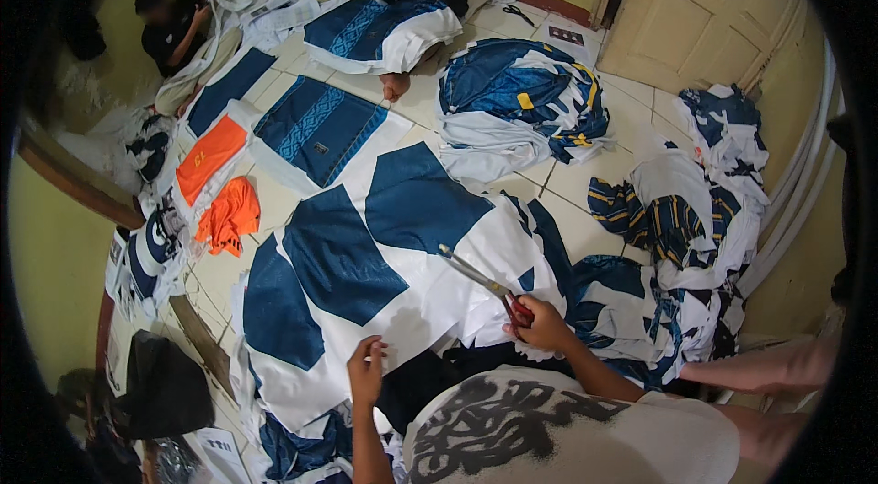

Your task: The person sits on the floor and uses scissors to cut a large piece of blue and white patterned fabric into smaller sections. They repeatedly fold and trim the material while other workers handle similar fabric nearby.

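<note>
My right hand [543, 325] grips a pair of scissors [480, 277] with red handles. Their metal blades point up and to the left, over white fabric printed with dark blue panels. This fabric sheet [402, 301] spreads across the floor in front of me, its panels [344, 242] still surrounded by white. At the sheet's near edge, my left hand [367, 369] is raised with its fingers partly bent and apart, and nothing shows in it.
A bundle of blue and yellow pieces [521, 100] lies ahead. Cloth scraps [686, 219] heap up on the right, near a door [704, 13]. Orange pieces [212, 159] lie left. Two people sit at the back; one has patterned blue fabric [375, 31] on the lap.
</note>
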A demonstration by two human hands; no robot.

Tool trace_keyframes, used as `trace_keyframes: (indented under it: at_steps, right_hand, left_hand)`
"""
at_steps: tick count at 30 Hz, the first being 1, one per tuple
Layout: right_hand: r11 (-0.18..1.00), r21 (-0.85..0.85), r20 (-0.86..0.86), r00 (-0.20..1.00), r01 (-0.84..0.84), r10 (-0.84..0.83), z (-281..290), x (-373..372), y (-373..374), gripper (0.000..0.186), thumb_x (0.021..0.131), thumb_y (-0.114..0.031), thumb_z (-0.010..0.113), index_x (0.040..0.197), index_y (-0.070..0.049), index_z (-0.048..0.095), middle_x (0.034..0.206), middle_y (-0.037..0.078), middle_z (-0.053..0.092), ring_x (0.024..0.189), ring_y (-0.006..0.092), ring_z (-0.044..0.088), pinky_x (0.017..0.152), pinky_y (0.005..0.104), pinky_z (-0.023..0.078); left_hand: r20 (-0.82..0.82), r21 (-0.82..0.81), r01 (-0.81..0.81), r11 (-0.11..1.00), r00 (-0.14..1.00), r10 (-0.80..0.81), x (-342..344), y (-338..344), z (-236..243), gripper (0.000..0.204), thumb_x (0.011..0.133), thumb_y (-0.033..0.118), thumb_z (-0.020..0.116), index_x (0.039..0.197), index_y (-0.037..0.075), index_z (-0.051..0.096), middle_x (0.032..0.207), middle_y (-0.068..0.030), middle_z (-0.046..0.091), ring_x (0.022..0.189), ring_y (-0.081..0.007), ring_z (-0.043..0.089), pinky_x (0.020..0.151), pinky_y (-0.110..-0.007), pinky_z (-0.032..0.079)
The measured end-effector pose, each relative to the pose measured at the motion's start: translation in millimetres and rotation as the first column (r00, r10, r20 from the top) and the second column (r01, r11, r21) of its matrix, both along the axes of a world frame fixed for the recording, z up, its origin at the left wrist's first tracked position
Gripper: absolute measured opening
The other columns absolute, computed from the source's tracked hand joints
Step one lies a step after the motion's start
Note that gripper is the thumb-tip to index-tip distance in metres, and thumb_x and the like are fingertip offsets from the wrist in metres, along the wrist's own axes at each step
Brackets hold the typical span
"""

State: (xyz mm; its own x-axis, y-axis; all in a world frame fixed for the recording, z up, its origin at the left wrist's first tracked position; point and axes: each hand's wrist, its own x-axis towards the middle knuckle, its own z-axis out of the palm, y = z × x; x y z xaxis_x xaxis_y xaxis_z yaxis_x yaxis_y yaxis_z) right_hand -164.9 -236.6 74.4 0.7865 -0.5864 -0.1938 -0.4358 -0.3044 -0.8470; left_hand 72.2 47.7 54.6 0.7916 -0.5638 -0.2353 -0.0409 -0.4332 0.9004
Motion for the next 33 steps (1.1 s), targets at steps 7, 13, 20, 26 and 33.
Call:
trace_keyframes:
  at_steps: [7,13,20,26,33]
  right_hand:
    - [0.993,0.033,-0.101,0.988,-0.113,0.116,18,4,-19,0.046,0.075,-0.040,0.082,0.091,-0.004,0.057,0.073,0.008,0.061,0.065,0.0208,0.058,0.062,0.0344,0.046]
    - [0.878,-0.184,-0.124,0.897,-0.441,0.425,66,69,-28,0.048,0.071,-0.043,0.082,0.089,-0.005,0.058,0.074,0.010,0.063,0.064,0.0269,0.061,0.060,0.0365,0.047]
    - [0.506,-0.149,-0.107,0.523,-0.849,0.846,84,192,51,0.038,0.071,-0.027,0.083,0.085,-0.004,0.055,0.067,0.005,0.057,0.060,0.0114,0.050,0.057,0.0276,0.042]
    - [0.244,-0.072,-0.008,0.245,-0.967,0.969,61,193,76,0.037,0.071,-0.021,0.083,0.088,-0.004,0.055,0.069,0.004,0.059,0.063,0.0107,0.053,0.060,0.0263,0.045]
    - [0.696,-0.027,0.140,0.687,-0.717,0.713,40,77,-25,0.043,0.068,-0.026,0.087,0.090,-0.002,0.058,0.074,0.006,0.063,0.066,0.0143,0.060,0.065,0.0281,0.050]
  left_hand:
    - [0.275,0.151,-0.148,0.977,0.956,0.102,54,96,38,0.023,0.099,0.018,0.053,0.110,0.003,0.066,0.096,-0.0096,0.071,0.081,-0.0176,0.068,0.067,-0.030,0.048]
    - [0.506,0.143,-0.465,0.874,0.793,0.339,-5,206,83,0.020,0.099,0.009,0.050,0.109,-0.002,0.063,0.092,-0.0128,0.069,0.081,-0.0203,0.067,0.066,-0.030,0.049]
    - [0.585,-0.127,-0.964,0.233,0.117,0.802,-228,213,153,0.018,0.097,0.004,0.049,0.106,-0.003,0.063,0.094,-0.0131,0.067,0.087,-0.0204,0.065,0.077,-0.031,0.050]
    - [0.521,-0.227,-0.973,-0.042,-0.157,0.839,-293,162,181,0.018,0.095,0.006,0.051,0.103,-0.002,0.065,0.084,-0.0104,0.068,0.077,-0.0176,0.063,0.072,-0.029,0.048]
    - [0.791,0.133,-0.780,0.612,0.455,0.408,-149,151,209,0.017,0.095,0.004,0.052,0.105,-0.002,0.065,0.085,-0.0142,0.067,0.078,-0.0232,0.065,0.072,-0.033,0.049]
